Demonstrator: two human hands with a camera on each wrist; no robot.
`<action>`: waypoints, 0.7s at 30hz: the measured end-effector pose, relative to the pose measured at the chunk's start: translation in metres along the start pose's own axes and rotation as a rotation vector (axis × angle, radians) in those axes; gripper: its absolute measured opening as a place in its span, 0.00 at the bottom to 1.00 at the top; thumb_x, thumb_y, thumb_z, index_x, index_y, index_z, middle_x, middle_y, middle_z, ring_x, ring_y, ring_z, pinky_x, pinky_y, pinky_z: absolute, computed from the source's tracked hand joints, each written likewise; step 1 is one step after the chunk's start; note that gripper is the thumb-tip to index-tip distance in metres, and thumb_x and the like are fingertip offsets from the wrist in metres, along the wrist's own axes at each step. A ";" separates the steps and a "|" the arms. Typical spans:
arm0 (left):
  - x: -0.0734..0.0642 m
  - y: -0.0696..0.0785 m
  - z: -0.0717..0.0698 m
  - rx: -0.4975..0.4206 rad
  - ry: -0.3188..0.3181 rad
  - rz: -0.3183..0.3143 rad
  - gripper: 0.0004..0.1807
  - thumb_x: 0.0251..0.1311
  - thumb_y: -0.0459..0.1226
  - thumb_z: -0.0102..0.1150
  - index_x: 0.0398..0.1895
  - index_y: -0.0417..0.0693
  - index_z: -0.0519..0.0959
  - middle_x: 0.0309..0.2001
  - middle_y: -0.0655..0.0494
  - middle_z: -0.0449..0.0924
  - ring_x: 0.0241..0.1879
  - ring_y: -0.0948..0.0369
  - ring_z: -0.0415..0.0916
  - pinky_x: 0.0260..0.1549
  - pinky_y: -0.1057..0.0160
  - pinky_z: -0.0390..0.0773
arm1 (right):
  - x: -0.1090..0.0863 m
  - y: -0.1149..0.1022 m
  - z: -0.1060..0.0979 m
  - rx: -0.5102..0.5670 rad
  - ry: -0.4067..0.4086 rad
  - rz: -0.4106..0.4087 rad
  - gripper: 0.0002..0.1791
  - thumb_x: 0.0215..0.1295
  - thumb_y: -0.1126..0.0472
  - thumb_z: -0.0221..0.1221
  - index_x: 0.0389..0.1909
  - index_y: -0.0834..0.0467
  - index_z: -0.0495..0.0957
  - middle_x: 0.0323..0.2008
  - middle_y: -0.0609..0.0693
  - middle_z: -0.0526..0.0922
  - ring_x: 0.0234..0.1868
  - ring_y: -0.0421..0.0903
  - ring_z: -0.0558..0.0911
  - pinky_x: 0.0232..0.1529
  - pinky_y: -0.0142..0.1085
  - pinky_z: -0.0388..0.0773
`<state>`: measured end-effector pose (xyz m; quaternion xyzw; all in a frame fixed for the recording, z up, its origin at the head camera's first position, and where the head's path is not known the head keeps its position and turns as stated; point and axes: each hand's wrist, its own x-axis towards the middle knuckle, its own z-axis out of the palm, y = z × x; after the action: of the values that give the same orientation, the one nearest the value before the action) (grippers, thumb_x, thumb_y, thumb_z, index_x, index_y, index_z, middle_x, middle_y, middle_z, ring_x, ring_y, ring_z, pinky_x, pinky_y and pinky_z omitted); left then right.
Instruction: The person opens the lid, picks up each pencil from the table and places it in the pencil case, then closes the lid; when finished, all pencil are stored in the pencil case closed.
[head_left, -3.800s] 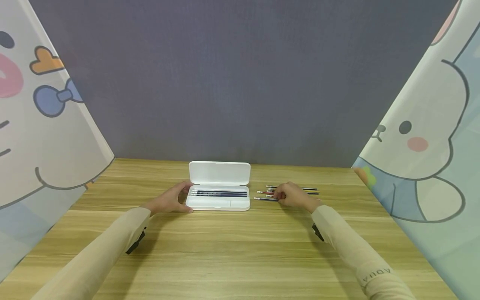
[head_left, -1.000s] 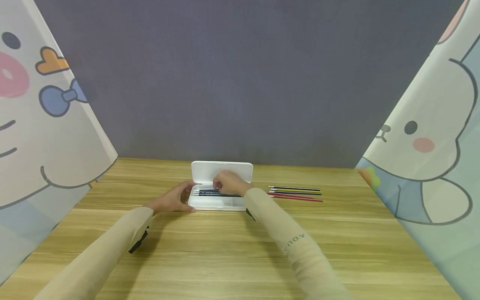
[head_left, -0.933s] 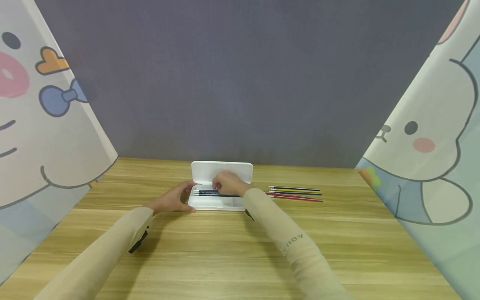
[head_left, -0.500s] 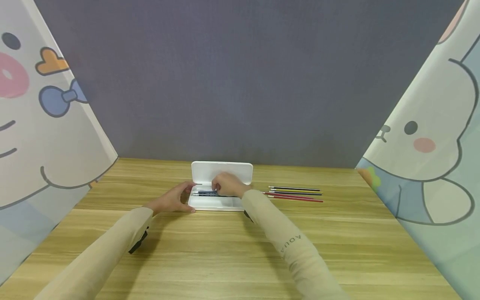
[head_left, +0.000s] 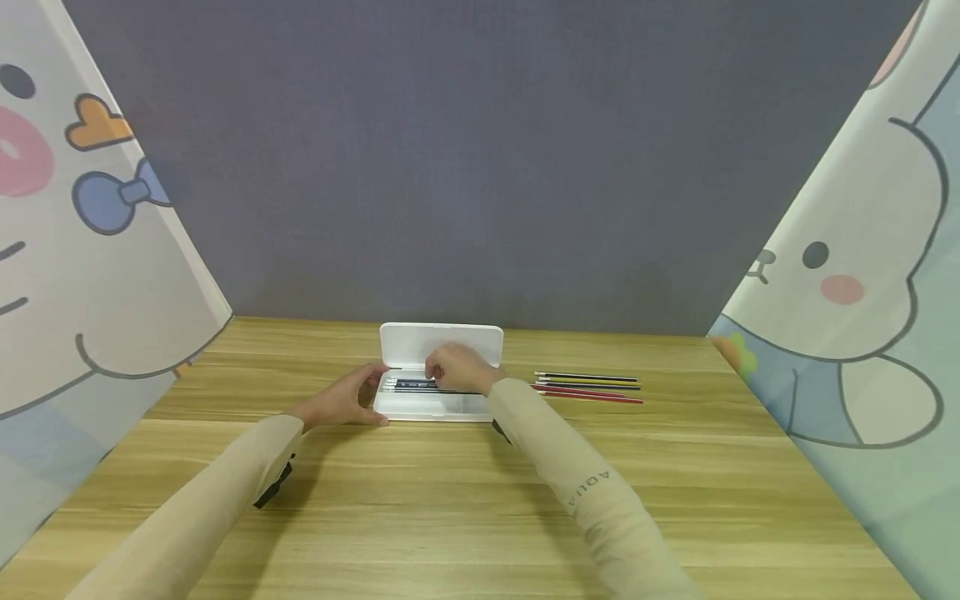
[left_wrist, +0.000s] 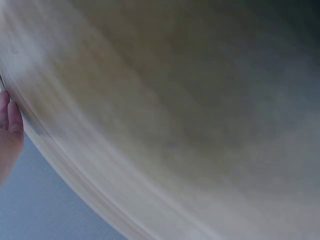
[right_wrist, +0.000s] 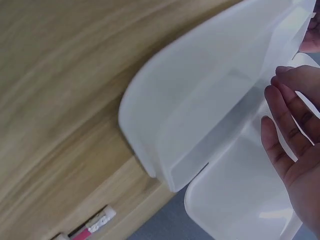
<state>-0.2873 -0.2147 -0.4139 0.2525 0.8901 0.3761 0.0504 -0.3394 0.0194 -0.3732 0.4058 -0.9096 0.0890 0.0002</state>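
A white pencil case point(head_left: 420, 406) lies on the table with its lid point(head_left: 399, 343) raised at the back. Several dark pencils point(head_left: 408, 384) with white erasers lie side by side in its rear compartment. My left hand point(head_left: 341, 402) holds the case's left end, thumb at the front corner and fingers at the back. Over the rear compartment is my right hand point(head_left: 459, 367), bent down with its fingertips at the pencils. The right wrist view shows its thumb and index fingertips point(right_wrist: 276, 82) close together; I cannot tell whether a pencil is between them.
Right of the case several loose pencils point(head_left: 588, 384), dark, yellow and red, lie roughly parallel on the wooden table point(head_left: 420, 517). A grey panel point(head_left: 480, 167) stands behind the table, with cartoon-printed panels point(head_left: 832, 350) on both sides.
Since the earliest frame my right hand has moved left from the loose pencils into the case. Over the last second, the pencils inside have shifted straighter; my left hand stays on the case.
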 end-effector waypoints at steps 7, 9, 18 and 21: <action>0.001 0.001 0.000 -0.019 0.000 0.000 0.46 0.38 0.39 0.74 0.60 0.34 0.60 0.50 0.41 0.72 0.52 0.47 0.69 0.55 0.44 0.65 | -0.012 0.009 -0.006 0.024 0.026 -0.019 0.09 0.49 0.70 0.58 0.29 0.55 0.83 0.27 0.45 0.82 0.31 0.38 0.76 0.35 0.27 0.72; 0.001 0.001 -0.001 -0.015 -0.004 0.001 0.46 0.38 0.39 0.74 0.60 0.33 0.60 0.50 0.41 0.72 0.51 0.47 0.69 0.55 0.44 0.64 | -0.017 0.012 -0.008 0.027 0.032 -0.029 0.08 0.48 0.69 0.58 0.29 0.56 0.83 0.26 0.45 0.82 0.30 0.39 0.76 0.35 0.28 0.72; 0.001 0.000 0.000 0.011 0.000 0.015 0.45 0.38 0.39 0.74 0.60 0.33 0.60 0.50 0.41 0.73 0.52 0.47 0.69 0.55 0.43 0.63 | -0.048 0.033 -0.018 0.042 0.051 -0.001 0.07 0.50 0.69 0.58 0.29 0.56 0.82 0.27 0.46 0.81 0.30 0.39 0.75 0.35 0.29 0.72; 0.001 0.000 0.000 0.011 0.000 0.016 0.45 0.38 0.40 0.74 0.60 0.34 0.61 0.51 0.41 0.73 0.52 0.47 0.69 0.56 0.43 0.63 | -0.060 0.042 -0.021 0.058 0.051 0.033 0.07 0.50 0.69 0.58 0.29 0.56 0.81 0.27 0.46 0.81 0.31 0.39 0.75 0.35 0.30 0.73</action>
<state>-0.2882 -0.2146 -0.4139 0.2598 0.8902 0.3715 0.0462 -0.3318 0.0946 -0.3639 0.3884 -0.9128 0.1258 0.0099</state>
